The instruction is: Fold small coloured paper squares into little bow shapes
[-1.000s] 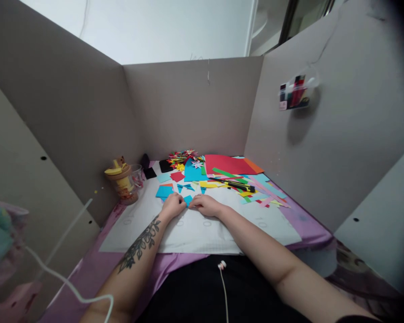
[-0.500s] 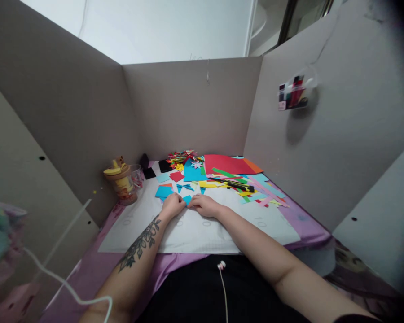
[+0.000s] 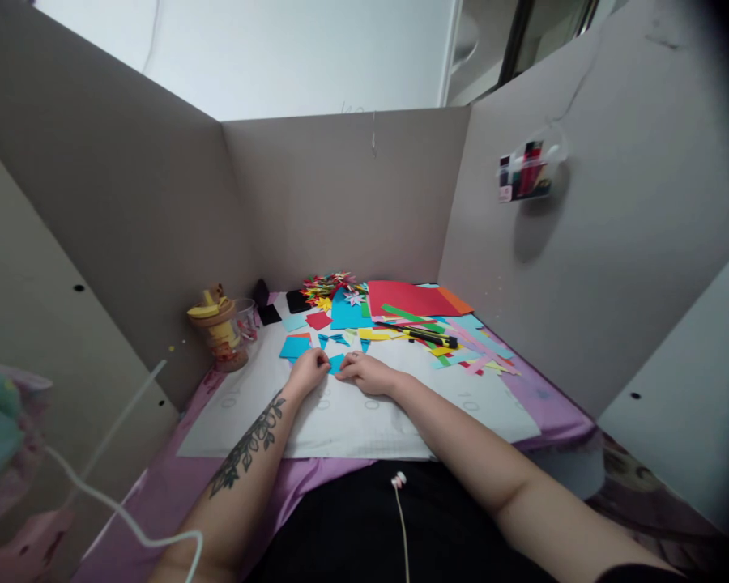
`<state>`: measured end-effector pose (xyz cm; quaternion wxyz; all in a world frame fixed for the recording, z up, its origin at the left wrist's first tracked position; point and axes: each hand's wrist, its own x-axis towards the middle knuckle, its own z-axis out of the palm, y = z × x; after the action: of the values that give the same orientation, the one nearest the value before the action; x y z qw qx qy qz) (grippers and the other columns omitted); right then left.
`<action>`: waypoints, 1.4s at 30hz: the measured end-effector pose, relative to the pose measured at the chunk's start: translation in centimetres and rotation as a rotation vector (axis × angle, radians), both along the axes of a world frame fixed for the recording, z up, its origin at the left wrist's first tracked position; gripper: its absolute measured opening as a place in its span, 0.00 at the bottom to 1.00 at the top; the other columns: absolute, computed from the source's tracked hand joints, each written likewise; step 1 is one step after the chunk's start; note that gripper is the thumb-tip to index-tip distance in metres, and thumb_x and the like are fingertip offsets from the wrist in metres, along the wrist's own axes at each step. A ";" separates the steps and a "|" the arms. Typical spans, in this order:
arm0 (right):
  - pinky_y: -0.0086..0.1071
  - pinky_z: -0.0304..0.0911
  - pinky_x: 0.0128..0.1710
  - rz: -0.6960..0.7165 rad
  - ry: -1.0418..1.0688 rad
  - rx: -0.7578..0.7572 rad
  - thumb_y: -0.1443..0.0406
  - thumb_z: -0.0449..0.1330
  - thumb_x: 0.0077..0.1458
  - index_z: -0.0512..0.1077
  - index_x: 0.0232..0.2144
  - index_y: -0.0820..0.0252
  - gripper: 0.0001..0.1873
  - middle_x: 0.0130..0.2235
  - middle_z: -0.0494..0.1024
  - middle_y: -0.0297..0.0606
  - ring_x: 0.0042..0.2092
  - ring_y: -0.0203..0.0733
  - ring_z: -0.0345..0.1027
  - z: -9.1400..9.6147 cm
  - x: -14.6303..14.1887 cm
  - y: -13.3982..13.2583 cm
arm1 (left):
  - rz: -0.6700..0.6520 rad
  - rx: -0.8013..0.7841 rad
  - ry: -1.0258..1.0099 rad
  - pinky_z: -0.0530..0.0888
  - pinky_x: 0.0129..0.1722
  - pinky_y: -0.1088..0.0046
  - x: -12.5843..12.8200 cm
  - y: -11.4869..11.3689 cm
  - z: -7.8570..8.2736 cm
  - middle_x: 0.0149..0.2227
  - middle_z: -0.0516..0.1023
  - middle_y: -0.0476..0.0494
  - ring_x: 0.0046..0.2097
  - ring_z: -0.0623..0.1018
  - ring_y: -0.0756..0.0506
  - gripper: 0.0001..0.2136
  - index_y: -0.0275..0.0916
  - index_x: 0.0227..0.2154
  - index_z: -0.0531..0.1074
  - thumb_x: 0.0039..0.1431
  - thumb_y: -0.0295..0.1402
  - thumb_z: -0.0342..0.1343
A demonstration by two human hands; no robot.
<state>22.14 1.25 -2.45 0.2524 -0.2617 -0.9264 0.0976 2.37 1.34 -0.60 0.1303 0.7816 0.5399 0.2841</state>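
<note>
One small blue paper (image 3: 336,363) lies over the white sheet (image 3: 401,435) between my left hand (image 3: 309,371) and right hand (image 3: 365,372), each pinching an edge; uneven pressure could crease it crooked, a sharp tug could tear it.

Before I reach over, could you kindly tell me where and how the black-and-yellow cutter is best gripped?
I would grip the black-and-yellow cutter by its thicker end, coming from the right: it lies flat, that end pointing right and towards the person, while the narrow end points left and away. The right hand is nearer.
</note>
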 end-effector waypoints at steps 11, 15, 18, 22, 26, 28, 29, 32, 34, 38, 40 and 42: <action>0.35 0.63 0.45 -0.009 0.088 -0.002 0.76 0.55 0.47 0.77 0.33 0.60 0.14 0.38 0.76 0.40 0.41 0.40 0.67 0.7 -0.1 -0.8 | -0.154 0.038 -0.048 0.69 0.42 0.69 -0.8 0.6 -1.2 0.34 0.77 0.44 0.37 0.74 0.47 0.14 0.37 0.29 0.76 0.47 0.20 0.46; 0.37 0.63 0.47 -0.052 0.111 0.035 0.76 0.55 0.46 0.77 0.30 0.59 0.14 0.39 0.78 0.39 0.45 0.41 0.67 0.9 0.3 -0.6 | -0.188 0.001 -0.064 0.70 0.44 0.68 -1.0 0.7 -1.4 0.36 0.78 0.43 0.39 0.75 0.47 0.16 0.37 0.31 0.78 0.47 0.20 0.45; 0.42 0.59 0.51 -0.068 0.060 0.087 0.74 0.55 0.48 0.77 0.31 0.57 0.13 0.45 0.76 0.40 0.53 0.44 0.62 1.0 0.6 -0.5 | -0.166 -0.023 -0.063 0.70 0.45 0.68 -0.9 0.6 -1.3 0.37 0.79 0.44 0.40 0.75 0.46 0.16 0.37 0.31 0.78 0.47 0.20 0.45; 0.47 0.56 0.51 -0.056 -0.034 0.107 0.73 0.53 0.51 0.76 0.37 0.55 0.15 0.48 0.74 0.37 0.57 0.48 0.56 1.3 0.5 -0.7 | -0.107 -0.023 -0.032 0.71 0.45 0.69 -0.8 0.3 -1.0 0.36 0.80 0.45 0.40 0.76 0.46 0.17 0.38 0.32 0.78 0.47 0.21 0.45; 0.46 0.55 0.50 -0.044 -0.038 0.137 0.74 0.53 0.49 0.75 0.38 0.53 0.18 0.45 0.76 0.35 0.54 0.48 0.60 1.7 0.2 -1.1 | -0.100 0.036 0.004 0.71 0.45 0.69 -0.8 0.2 -0.9 0.38 0.79 0.44 0.41 0.76 0.45 0.17 0.38 0.35 0.77 0.48 0.21 0.45; 0.46 0.55 0.50 -0.036 -0.019 0.155 0.73 0.52 0.50 0.76 0.36 0.53 0.16 0.43 0.78 0.34 0.53 0.47 0.62 1.7 0.0 -1.2 | -0.099 0.059 0.019 0.70 0.45 0.68 -0.9 0.2 -1.0 0.39 0.78 0.44 0.42 0.75 0.45 0.18 0.38 0.36 0.76 0.48 0.20 0.44; 0.46 0.55 0.50 -0.031 -0.011 0.161 0.73 0.52 0.50 0.76 0.35 0.53 0.16 0.42 0.78 0.34 0.52 0.46 0.62 1.7 0.0 -1.2 | -0.095 0.067 0.026 0.70 0.46 0.68 -0.9 0.3 -1.0 0.39 0.78 0.43 0.42 0.75 0.45 0.18 0.37 0.37 0.75 0.48 0.20 0.44; 0.45 0.56 0.50 -0.021 0.015 0.159 0.72 0.52 0.50 0.76 0.34 0.53 0.15 0.41 0.78 0.33 0.51 0.46 0.63 1.6 0.0 -1.2 | -0.085 0.075 0.035 0.70 0.46 0.67 -1.1 0.4 -1.1 0.40 0.77 0.43 0.43 0.75 0.45 0.17 0.37 0.37 0.75 0.49 0.19 0.44; 0.43 0.57 0.50 -0.008 0.070 0.145 0.72 0.53 0.49 0.76 0.33 0.54 0.14 0.39 0.79 0.34 0.50 0.45 0.65 1.5 0.0 -1.1 | -0.066 0.089 0.017 0.69 0.46 0.67 -1.1 0.3 -0.9 0.39 0.77 0.42 0.43 0.74 0.45 0.16 0.36 0.35 0.74 0.49 0.19 0.45; 0.36 0.63 0.46 -0.068 0.314 0.097 0.72 0.55 0.47 0.75 0.29 0.59 0.10 0.34 0.79 0.39 0.42 0.41 0.70 1.9 0.0 -1.2 | -0.010 0.210 -0.127 0.69 0.47 0.67 -0.6 -0.8 0.0 0.39 0.76 0.40 0.44 0.73 0.45 0.12 0.35 0.37 0.72 0.55 0.24 0.45; 0.33 0.64 0.42 -0.138 0.429 0.079 0.72 0.55 0.48 0.74 0.27 0.60 0.08 0.32 0.77 0.39 0.38 0.39 0.70 2.2 -0.1 -1.4 | -0.047 0.246 -0.208 0.70 0.46 0.69 -0.1 -1.6 0.6 0.43 0.74 0.40 0.46 0.72 0.46 0.13 0.37 0.43 0.70 0.58 0.29 0.45; 0.32 0.65 0.40 -0.173 0.468 0.082 0.72 0.54 0.50 0.73 0.28 0.60 0.08 0.31 0.76 0.39 0.36 0.38 0.69 2.4 -0.3 -1.8 | -0.151 0.230 -0.234 0.70 0.44 0.69 0.4 -2.3 0.9 0.46 0.73 0.41 0.46 0.73 0.46 0.17 0.38 0.50 0.65 0.56 0.33 0.49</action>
<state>21.87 -0.52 -0.05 0.4778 -0.2998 -0.8202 0.0958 2.81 -0.99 0.33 0.1230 0.7913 0.4246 0.4225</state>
